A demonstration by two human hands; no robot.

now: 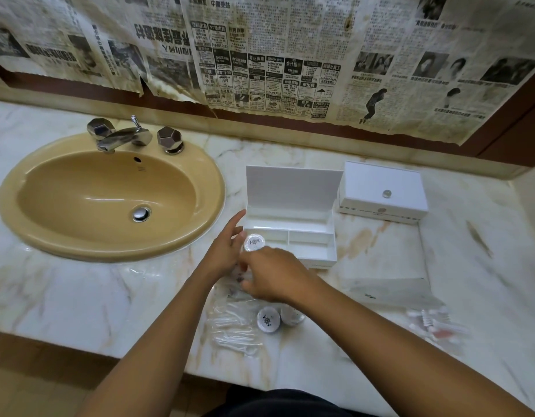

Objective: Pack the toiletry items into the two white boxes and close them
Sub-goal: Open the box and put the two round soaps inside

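The right hand (pixel 275 273) hides its fingers; packets (pixel 434 326) at right are blurred.

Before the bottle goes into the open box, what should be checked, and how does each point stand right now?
1. Open box lid raised, compartments showing: ok.
2. Compartments hold nothing visible: ok.
3. Bottle held by the left hand at the box's left front corner: ok; exact finger hold: cannot tell.
4. Right hand holding anything: cannot tell, blurred.
5. Second box opened for packing: not ok, lid shut.
6. Two bottles and clear packets packed: not ok, they lie on the counter.
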